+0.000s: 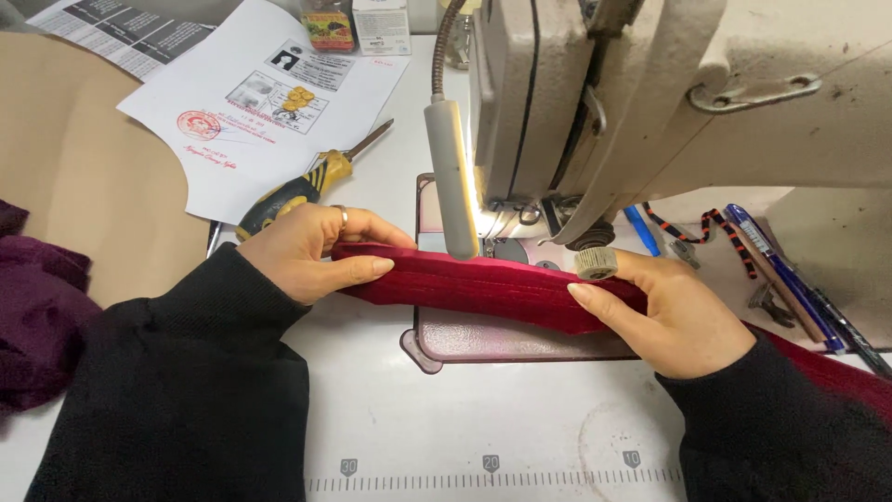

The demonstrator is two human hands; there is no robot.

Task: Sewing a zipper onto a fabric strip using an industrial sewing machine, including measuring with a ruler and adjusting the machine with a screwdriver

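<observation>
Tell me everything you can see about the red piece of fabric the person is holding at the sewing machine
The red fabric strip is a long, narrow, folded band of deep red cloth with faint lengthwise ribs. It lies roughly level across the sewing machine's metal plate, just in front of the needle area and under the small lamp. The left hand pinches its left end, thumb on the near side; the right hand grips its right end. It looks taut between them. More red cloth trails off past the right wrist.

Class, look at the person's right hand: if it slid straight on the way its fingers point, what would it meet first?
The right hand points left along the red fabric strip; it would probably first meet the left hand gripping the other end.
</observation>
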